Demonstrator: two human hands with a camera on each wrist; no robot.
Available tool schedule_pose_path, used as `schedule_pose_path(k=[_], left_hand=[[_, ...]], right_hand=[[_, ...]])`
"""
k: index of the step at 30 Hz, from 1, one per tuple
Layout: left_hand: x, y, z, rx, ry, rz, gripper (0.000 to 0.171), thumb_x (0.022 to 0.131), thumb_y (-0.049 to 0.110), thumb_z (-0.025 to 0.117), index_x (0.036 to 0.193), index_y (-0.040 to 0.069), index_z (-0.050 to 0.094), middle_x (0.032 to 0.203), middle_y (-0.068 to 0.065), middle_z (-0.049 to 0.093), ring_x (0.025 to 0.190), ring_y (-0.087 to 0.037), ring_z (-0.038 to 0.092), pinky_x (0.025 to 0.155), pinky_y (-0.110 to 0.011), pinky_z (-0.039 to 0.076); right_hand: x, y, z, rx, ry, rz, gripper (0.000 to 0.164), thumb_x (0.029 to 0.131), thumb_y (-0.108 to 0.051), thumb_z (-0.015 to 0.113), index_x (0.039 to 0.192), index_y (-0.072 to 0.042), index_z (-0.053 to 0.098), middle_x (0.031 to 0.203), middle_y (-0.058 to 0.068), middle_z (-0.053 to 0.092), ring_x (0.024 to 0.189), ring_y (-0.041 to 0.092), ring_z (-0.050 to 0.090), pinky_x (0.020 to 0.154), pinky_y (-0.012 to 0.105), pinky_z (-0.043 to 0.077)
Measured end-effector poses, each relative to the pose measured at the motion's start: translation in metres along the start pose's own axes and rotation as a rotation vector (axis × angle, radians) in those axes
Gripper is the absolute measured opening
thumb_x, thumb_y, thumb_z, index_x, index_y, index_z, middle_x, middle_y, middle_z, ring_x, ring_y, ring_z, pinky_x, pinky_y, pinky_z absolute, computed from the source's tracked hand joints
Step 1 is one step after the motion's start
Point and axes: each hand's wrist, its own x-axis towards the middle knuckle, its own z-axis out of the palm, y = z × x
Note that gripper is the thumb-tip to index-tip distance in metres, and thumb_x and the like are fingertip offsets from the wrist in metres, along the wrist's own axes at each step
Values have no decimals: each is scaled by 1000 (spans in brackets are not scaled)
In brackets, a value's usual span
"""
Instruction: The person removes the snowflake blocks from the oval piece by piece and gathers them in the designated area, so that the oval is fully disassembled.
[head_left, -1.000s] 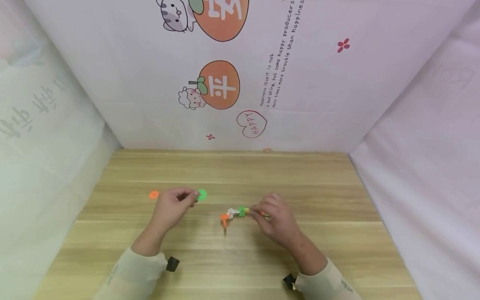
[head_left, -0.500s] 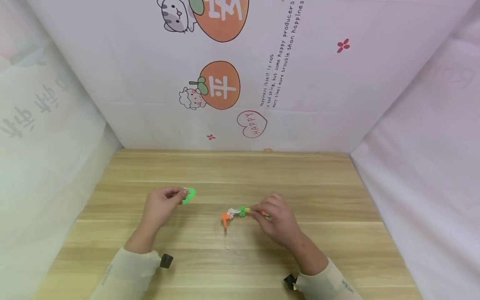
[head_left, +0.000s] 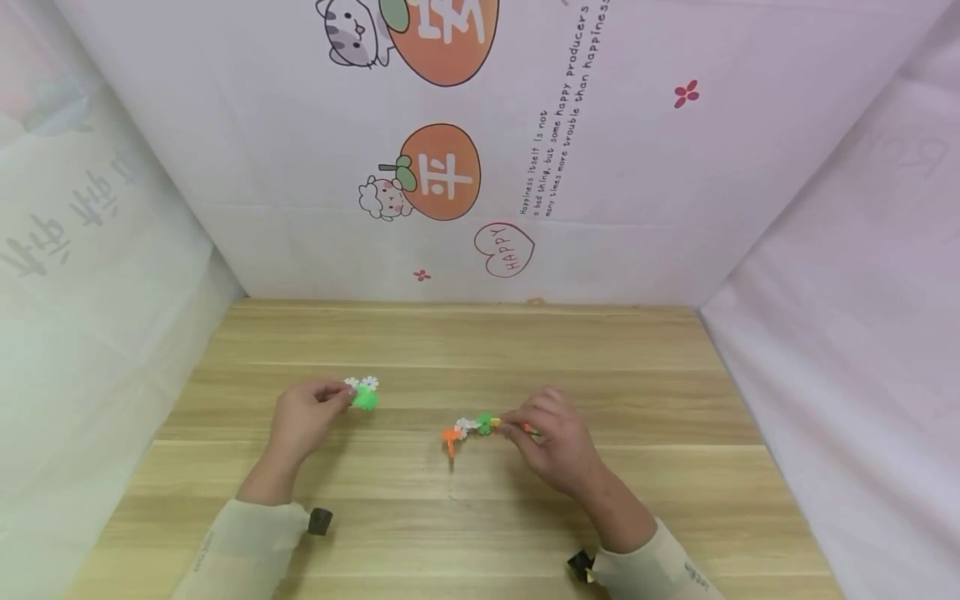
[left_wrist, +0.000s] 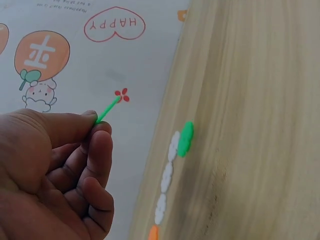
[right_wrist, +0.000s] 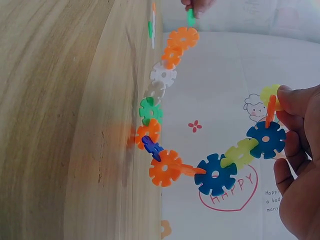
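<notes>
My left hand [head_left: 303, 421] pinches a green snowflake disc [left_wrist: 108, 108] between thumb and forefinger, held above the table. Below it, in the left wrist view, white discs [left_wrist: 167, 176] lie in a row with a green disc [left_wrist: 185, 139] beside one end and an orange disc [left_wrist: 153, 233] at the other. My right hand [head_left: 555, 442] holds a yellow disc [right_wrist: 270, 94] at one end of a chain of slotted discs. The chain curves down through blue [right_wrist: 215, 174], orange, green and white pieces to an orange disc [right_wrist: 183, 38]. In the head view, my right fingers hide much of it.
The wooden table [head_left: 465, 533] runs back to a white printed cloth [head_left: 600, 258]. White cloth sides [head_left: 825, 350] stand at left and right. A black wrist camera [head_left: 320, 522] sits at the left cuff, another [head_left: 581, 565] at the right.
My left hand has moved left with the green disc, bringing white discs into view and covering the orange one on the table. My right hand and the chain stay almost still.
</notes>
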Motion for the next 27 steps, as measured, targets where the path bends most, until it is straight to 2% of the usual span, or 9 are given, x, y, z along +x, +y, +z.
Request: schedule_pose_path(k=[6,10,13,20,27], left_hand=[[4,-15,-1,75,17,-6,28,100,27,70,112,3,76,114,-18,75,105,-33,70,89,-49,57],[7,-24,-2,84,18,-28,26,99,27,70,111,5,77,113,-17,75,105,-34,69,90,-51,55],[8,-29,-2,87,6,-52,27,99,28,70,112,5,77,114,-15,74,106,-33,68,88,-48,56],[13,-36,0,116,-45,-106,32,99,29,69,115,2,76,102,-11,77,90,-24,69,70,-33,55],[18,-39,2,141,-73,-123,32,99,30,68,114,3,77,97,-7,77,89,-22,68,72,-33,53]], right_hand=[[0,0,0,-3,-3,7,22,101,-32,70,92,-14,79,82,-8,68,77,11,55,75,27,40],[-1,0,0,-2,-7,12,22,101,-32,70,92,-14,79,82,-8,68,77,12,55,75,27,41],[-1,0,0,-2,-11,18,21,100,-30,71,92,-13,79,82,-8,68,78,12,55,75,28,41],[-2,0,-2,-10,-22,34,21,100,-30,73,92,-11,80,83,-8,69,79,12,57,77,28,42],[-2,0,-2,-7,-14,27,20,99,-28,74,92,-11,80,83,-8,70,79,12,58,77,29,43]])
